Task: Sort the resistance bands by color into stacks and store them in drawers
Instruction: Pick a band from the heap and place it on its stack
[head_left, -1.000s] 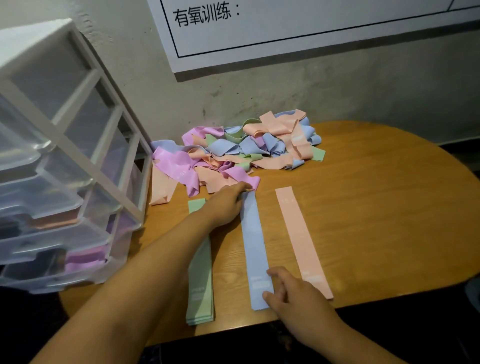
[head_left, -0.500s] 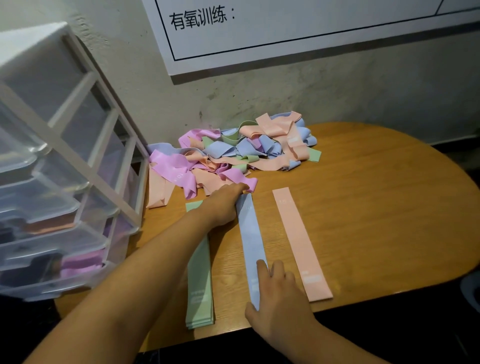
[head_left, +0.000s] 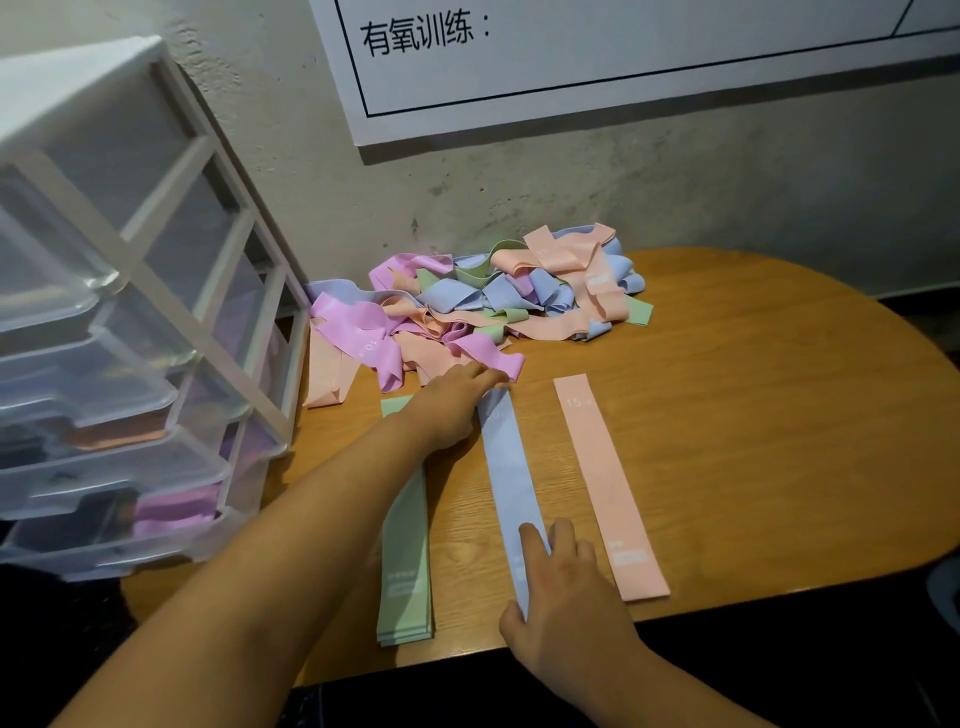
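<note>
Blue band (head_left: 511, 478): laid flat on the wooden desk (head_left: 753, 415), between a green stack (head_left: 408, 587) and a peach band (head_left: 605, 483).
Left hand (head_left: 452, 405): pressed on the band's far end, fingers held straight.
Right hand (head_left: 566, 597): pressed on its near end, fingers straight and spread.
Unsorted pile (head_left: 467, 312): heaped against the wall.
Drawer unit (head_left: 119, 395): stood at left, peach and purple bands seen inside.
</note>
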